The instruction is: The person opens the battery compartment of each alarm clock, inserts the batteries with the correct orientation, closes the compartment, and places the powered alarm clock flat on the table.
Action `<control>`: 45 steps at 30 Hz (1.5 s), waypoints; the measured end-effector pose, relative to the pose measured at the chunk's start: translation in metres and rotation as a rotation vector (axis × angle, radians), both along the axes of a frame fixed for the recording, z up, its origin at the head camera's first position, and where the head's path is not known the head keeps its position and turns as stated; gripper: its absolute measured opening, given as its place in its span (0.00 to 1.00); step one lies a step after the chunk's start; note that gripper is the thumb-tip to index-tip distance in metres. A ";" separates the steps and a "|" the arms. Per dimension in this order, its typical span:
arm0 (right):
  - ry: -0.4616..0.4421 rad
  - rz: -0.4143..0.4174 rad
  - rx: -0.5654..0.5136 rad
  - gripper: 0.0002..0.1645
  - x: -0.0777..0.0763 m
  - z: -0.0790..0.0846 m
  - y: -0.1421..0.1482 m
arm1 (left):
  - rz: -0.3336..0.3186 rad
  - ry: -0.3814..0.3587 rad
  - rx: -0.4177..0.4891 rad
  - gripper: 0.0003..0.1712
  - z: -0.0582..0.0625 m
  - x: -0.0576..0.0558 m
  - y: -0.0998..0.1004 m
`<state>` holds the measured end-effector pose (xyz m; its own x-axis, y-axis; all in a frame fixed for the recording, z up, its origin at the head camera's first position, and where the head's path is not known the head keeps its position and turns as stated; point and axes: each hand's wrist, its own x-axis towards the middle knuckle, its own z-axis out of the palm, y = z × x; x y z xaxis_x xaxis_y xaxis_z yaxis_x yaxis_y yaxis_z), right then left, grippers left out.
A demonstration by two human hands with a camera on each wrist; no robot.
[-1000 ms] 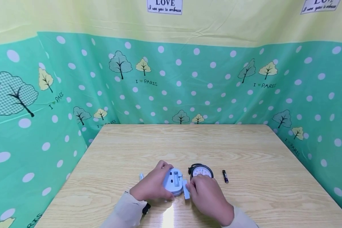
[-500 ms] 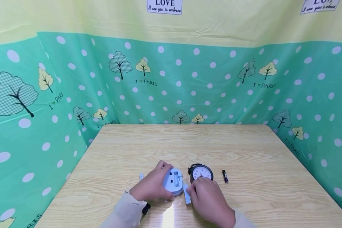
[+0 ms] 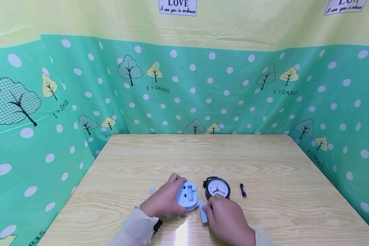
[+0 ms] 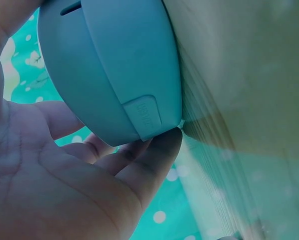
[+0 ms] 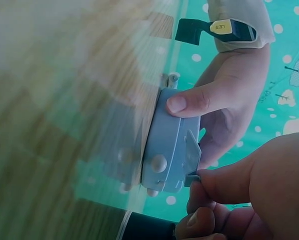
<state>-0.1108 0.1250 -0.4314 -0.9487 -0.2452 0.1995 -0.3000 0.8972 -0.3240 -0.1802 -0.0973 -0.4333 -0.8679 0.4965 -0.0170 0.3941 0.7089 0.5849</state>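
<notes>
A light blue clock [image 3: 187, 196] lies with its back up, its battery compartment [image 3: 190, 193] uncovered. My left hand [image 3: 166, 198] grips it from the left; the left wrist view shows fingers along the blue casing [image 4: 124, 70]. Just right of the clock, my right hand [image 3: 227, 217] pinches the light blue battery cover [image 3: 203, 213] between thumb and finger. In the right wrist view, the cover [image 5: 191, 152] stands up at an angle close to the clock's back, with the right thumb at its lower end. The face of the blue clock is hidden underneath.
A black round alarm clock [image 3: 218, 188] sits face up just beyond my right hand. To its right lies a black battery [image 3: 243, 190]. A pale battery-like cylinder [image 3: 152, 190] shows beyond my left wrist. Patterned curtains surround the wooden table [image 3: 200, 153].
My right hand has drawn the battery cover slightly toward me and right, away from the blue clock. More of the black clock's dial shows. The left hand and blue clock stay put.
</notes>
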 end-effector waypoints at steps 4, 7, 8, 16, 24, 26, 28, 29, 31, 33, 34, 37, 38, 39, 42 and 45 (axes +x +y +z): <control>-0.012 0.001 0.001 0.14 0.002 0.001 0.001 | 0.000 0.004 0.000 0.60 0.000 0.000 0.000; -0.034 0.011 0.002 0.15 0.002 0.001 0.001 | 0.001 0.003 -0.002 0.60 0.000 0.000 0.000; -0.042 0.015 0.003 0.15 0.002 0.001 0.001 | 0.002 0.002 -0.002 0.60 0.000 0.000 0.000; -0.105 0.041 -0.018 0.16 0.002 0.001 0.002 | 0.007 -0.002 -0.001 0.61 0.001 0.001 0.000; -0.128 0.042 -0.035 0.18 0.002 0.000 0.003 | 0.008 -0.010 0.006 0.61 0.003 0.002 0.001; -0.133 0.045 -0.039 0.18 0.002 -0.001 0.003 | 0.007 -0.008 0.005 0.61 0.003 0.002 0.001; -0.143 0.049 -0.041 0.19 0.002 -0.002 0.004 | 0.006 -0.007 0.002 0.62 0.002 0.002 0.001; -0.147 0.050 -0.042 0.19 0.002 -0.002 0.004 | 0.006 -0.006 0.002 0.62 0.002 0.001 0.001; -0.157 0.051 -0.042 0.20 0.002 -0.003 0.005 | 0.005 -0.006 0.001 0.62 0.001 0.001 0.000; -0.163 0.053 -0.040 0.20 0.002 -0.004 0.005 | 0.005 -0.006 0.001 0.62 0.000 0.000 0.000; -0.166 0.055 -0.039 0.20 0.001 -0.004 0.005 | 0.005 -0.006 0.001 0.62 0.000 0.000 0.000; -0.172 0.058 -0.038 0.20 0.001 -0.004 0.006 | 0.004 -0.004 -0.001 0.62 -0.001 -0.001 0.000; -0.175 0.060 -0.038 0.20 0.001 -0.005 0.006 | 0.004 -0.004 -0.001 0.62 -0.001 -0.001 0.000; -0.180 0.061 -0.039 0.20 0.001 -0.005 0.006 | 0.004 -0.004 -0.001 0.62 -0.002 -0.001 0.000; -0.192 0.063 -0.039 0.20 0.001 -0.005 0.006 | 0.003 -0.005 -0.001 0.62 -0.002 -0.001 0.000; -0.193 0.066 -0.039 0.20 0.001 -0.005 0.007 | 0.001 -0.002 -0.001 0.62 -0.002 -0.001 0.000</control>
